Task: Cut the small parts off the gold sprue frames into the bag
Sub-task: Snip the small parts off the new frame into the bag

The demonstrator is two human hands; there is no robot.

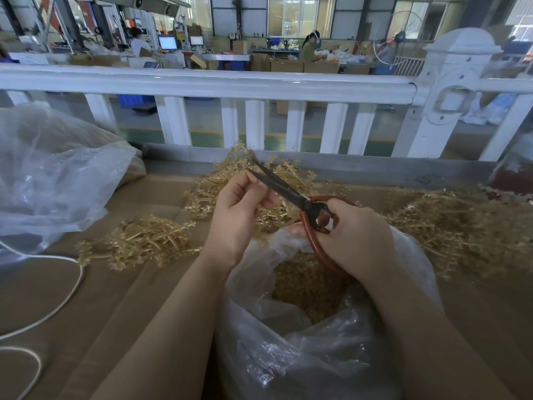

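Bag (317, 356) sits right up front, mouth gaping, a heap of cut gold parts (305, 287) already down inside. Left of the bag, a loose pile of frames (144, 243) lies on the tabletop (115, 298), with a white cord (69, 290) curling further left. Just above the bag's mouth, the left hand (239, 215) pinches a thin piece of frame between thumb and fingertips, so small I can't make out its shape. Scissors (288, 192) come in from the right, dark blades slightly parted and crossing right over those fingers. Right hand (354, 238) is clenched through the red handles. Right of the bag, a bigger frame heap (450, 226) waits.

Risk here: blades that near the fingertips could nick skin. Also, the cut looks to sit at the bag's far rim, so parts may flick out onto the tabletop.
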